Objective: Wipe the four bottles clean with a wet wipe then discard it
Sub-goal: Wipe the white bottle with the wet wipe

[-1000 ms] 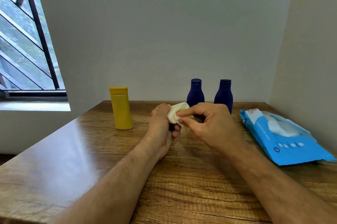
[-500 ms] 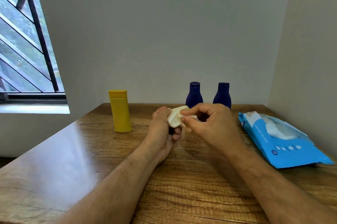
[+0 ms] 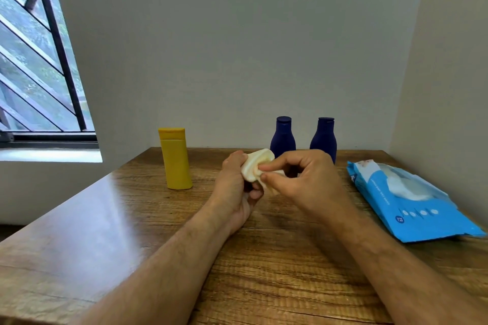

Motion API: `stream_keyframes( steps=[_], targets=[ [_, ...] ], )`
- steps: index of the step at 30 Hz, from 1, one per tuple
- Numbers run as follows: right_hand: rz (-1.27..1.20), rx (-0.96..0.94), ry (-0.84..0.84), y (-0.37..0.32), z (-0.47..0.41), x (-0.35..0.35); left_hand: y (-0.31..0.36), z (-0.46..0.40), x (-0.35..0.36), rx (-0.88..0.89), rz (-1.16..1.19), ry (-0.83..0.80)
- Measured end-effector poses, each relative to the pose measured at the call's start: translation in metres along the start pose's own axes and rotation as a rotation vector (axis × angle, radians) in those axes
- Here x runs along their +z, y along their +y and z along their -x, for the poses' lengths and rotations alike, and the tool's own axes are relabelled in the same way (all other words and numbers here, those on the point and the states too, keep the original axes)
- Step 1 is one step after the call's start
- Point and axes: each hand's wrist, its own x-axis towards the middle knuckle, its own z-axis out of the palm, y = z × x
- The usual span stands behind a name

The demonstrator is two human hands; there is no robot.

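Evidently the wiping step is under way: a small cream bottle is gripped in the curled fingers of the left hand above the table, while a wet wipe is pinched against it by the right hand. Next, the yellow bottle or the two blue bottles are probably to be wiped

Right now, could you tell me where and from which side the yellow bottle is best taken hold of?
Probably round the middle of the yellow bottle, below its cap, coming in from the near side. It stands upright with flat, broad walls, nothing touches it, and it stands apart to the left of both hands, so fingers can wrap its body freely.
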Motion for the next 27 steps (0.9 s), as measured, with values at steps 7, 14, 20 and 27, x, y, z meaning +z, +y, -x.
stream_keyframes(
  steps=[7,14,20,27],
  targets=[
    [0.017,0.007,-0.051,0.0032,0.0005,0.0024,-0.0012,-0.0036,-0.0010,0.044,-0.038,0.032],
    [0.032,-0.002,-0.020,0.0010,0.0007,0.0037,-0.0012,-0.0053,-0.0024,0.079,-0.051,0.026],
    [0.012,-0.011,0.116,0.0039,-0.0014,0.0035,0.0012,-0.0040,-0.0004,0.073,-0.004,-0.003],
    [0.078,-0.033,-0.100,0.0032,0.0012,0.0064,-0.0016,-0.0076,-0.0043,0.082,-0.063,0.068]
  ],
)
